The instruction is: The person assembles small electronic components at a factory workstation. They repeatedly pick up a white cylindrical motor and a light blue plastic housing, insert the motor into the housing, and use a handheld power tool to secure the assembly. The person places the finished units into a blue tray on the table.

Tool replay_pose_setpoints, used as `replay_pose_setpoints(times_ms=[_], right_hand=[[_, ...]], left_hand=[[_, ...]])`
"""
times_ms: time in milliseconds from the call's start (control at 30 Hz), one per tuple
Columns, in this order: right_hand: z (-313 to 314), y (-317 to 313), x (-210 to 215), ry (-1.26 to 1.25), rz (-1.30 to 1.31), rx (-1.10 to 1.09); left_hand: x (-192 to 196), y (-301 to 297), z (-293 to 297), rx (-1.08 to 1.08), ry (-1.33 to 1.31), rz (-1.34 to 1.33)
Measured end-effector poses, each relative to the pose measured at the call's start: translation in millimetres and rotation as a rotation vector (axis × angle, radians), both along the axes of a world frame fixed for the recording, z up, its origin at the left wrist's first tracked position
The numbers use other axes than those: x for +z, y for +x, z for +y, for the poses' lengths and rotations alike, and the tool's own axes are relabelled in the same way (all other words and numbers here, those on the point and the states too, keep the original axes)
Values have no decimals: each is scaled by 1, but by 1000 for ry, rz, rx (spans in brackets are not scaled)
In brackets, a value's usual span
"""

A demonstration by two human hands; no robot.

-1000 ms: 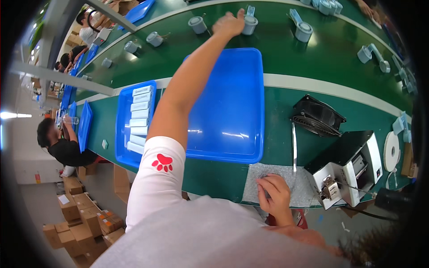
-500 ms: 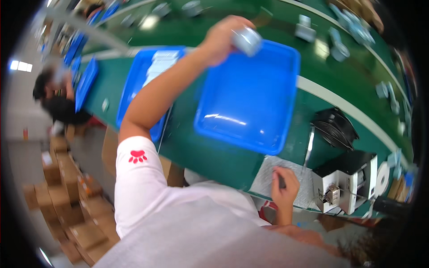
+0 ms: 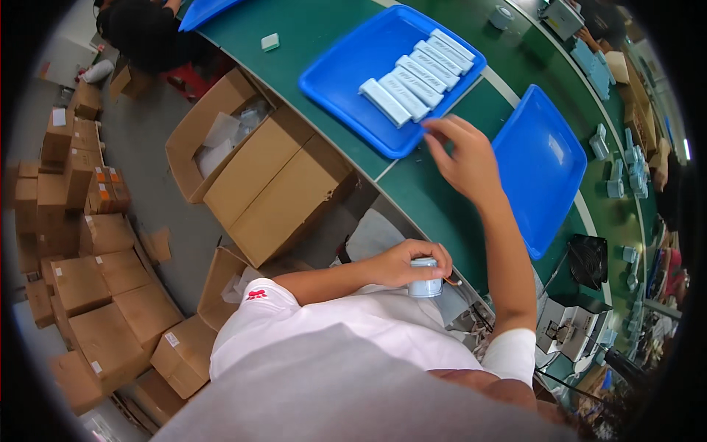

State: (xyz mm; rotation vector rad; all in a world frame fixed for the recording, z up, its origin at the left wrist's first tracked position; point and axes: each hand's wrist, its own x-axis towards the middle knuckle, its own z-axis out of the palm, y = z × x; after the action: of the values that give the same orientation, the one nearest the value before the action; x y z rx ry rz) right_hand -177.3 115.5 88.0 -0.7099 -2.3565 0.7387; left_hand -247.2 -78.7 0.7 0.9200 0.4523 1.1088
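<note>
Got left hand [image 3: 412,261] wrapped round a light-blue cylindrical housing [image 3: 426,287] by the shirt [image 3: 331,313], right hand [image 3: 467,158] loose and unclenched beside a loaded blue tray [image 3: 346,81] on a green worktable [image 3: 416,180], plus cardboard boxes [image 3: 107,335] stacked on the floor [image 3: 195,269].

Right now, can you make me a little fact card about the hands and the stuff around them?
Left hand: holding a round pale-blue part close to the person's white shirt
Right hand: fingers parted, by the edge of a blue tray; touching or not, I can't tell
In that tray: a row of pale bars
Other blue tray: further right, partly behind the right forearm
Table: green
Floor at left: stacked brown boxes
</note>
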Motion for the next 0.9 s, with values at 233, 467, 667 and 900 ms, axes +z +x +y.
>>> replay_pose_setpoints(times_ms=[233, 467, 667, 900], right_hand=[[2, -104, -45, 229, -356, -88], [-11, -31, 4, -539, 324, -128], [-68, 97, -5, -610, 378, -240], [-110, 159, -24, -571, 505, -347]], left_hand=[[19, -72, 7, 312, 180, 207], [57, -125, 48, 867, 517, 649], [97, -108, 84, 1030, 855, 1075], [101, -31, 102, 702, 1066, 1094]])
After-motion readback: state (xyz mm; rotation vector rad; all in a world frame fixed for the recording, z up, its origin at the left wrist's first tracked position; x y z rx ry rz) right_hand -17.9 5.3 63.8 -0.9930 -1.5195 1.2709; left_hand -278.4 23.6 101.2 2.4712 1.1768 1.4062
